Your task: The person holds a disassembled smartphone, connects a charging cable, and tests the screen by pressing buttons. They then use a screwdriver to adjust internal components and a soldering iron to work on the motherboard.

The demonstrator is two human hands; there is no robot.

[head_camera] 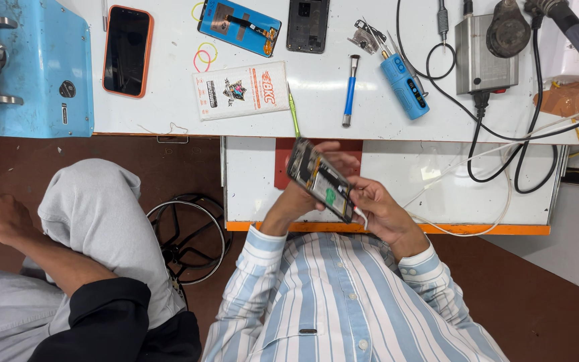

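Co-worker's arm (28, 245) rests at far left, beside a grey knee. Left hand (303, 191) grips the opened phone (322, 181) from behind, fingers curled round its upper edge. Phone sits tilted above the pull-out shelf (450, 181), below the white counter (169, 114). Right hand (380, 211) pinches its lower end, where a white cable (477, 231) meets it.

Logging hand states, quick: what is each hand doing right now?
Left hand: closed on the opened phone.
Right hand: closed on the phone's lower end, by the white cable.
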